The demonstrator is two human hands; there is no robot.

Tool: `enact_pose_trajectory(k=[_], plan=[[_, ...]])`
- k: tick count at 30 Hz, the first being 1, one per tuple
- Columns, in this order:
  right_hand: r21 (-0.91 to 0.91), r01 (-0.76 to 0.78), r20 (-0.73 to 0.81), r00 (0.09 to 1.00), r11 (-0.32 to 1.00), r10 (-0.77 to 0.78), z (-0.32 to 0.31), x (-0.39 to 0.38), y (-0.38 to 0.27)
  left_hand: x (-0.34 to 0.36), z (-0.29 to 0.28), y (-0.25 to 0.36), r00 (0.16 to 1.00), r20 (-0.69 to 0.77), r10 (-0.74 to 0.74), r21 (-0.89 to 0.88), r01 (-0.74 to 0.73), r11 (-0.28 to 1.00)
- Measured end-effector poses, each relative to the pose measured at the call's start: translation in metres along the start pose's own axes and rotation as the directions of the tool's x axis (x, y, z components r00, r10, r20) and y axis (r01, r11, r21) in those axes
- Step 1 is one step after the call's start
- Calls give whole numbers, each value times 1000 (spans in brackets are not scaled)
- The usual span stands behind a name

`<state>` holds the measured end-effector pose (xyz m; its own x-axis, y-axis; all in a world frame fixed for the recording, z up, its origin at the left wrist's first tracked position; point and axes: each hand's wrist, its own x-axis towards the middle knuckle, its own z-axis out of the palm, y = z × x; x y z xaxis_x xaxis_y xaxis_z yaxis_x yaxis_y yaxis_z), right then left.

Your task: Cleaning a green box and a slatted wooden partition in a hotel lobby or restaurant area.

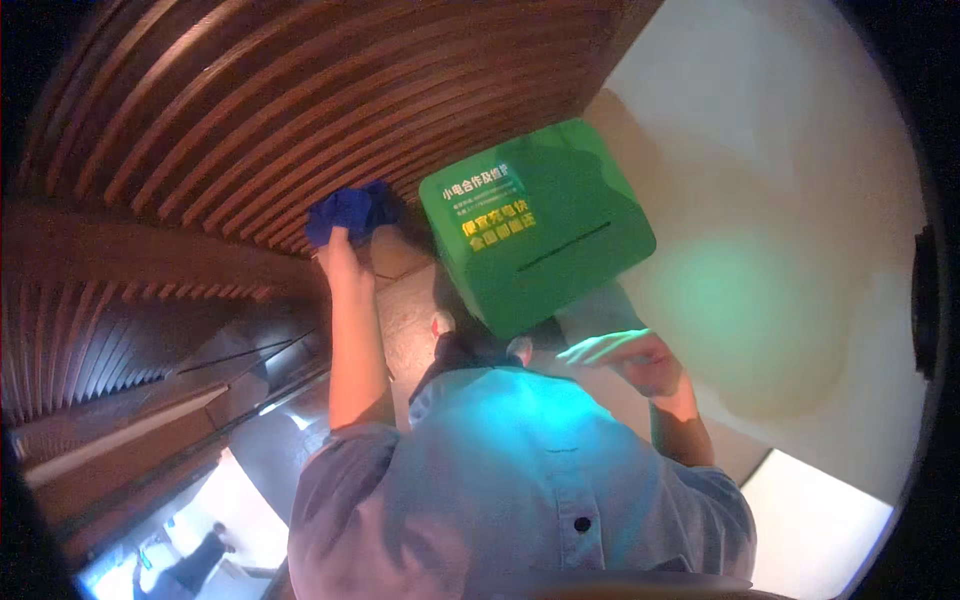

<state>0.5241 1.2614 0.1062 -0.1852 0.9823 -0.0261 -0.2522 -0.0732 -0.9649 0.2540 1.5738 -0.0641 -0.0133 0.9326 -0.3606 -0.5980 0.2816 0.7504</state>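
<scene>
My left hand (344, 262) is closed on a crumpled blue cloth (352, 210), which lies against the lower edge of the brown slatted wall. The arm reaches forward, and part of the fingers is hidden by the cloth. To the right of it stands a green box (550, 225) with rounded corners, printed lettering and a dark slot across its surface. My right hand (640, 360) is held below the box's right side, fingers stretched out and lit greenish, with nothing in it. A gap shows between that hand and the box.
Brown wooden slats (330, 90) cover the left and far side. A pale wall (800, 200) with a green glow on it rises at the right. At the lower left is a bright area with a person (195, 565) in dark clothing.
</scene>
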Motion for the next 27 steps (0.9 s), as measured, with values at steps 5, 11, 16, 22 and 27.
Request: enact_pose_trajectory(k=[5,11,16,22,27], plan=[[151,119,-326,943,981,-64,11,-17,-13,-16,28,2,994,17,-110,-1,110,994],[327,157,-320,946,932,-47,15,-34,14,4,42,-32,921,244,-304,215,255,943],[505,211,-575,805,837,144,6,-87,101,17,58,-47,806,366,-465,332,354,875],[673,282,-708,512,684,486,2,-184,227,59,64,-52,641,440,-629,555,357,751],[790,216,-613,246,574,751,14,-264,290,52,138,-26,523,469,-712,821,40,570]])
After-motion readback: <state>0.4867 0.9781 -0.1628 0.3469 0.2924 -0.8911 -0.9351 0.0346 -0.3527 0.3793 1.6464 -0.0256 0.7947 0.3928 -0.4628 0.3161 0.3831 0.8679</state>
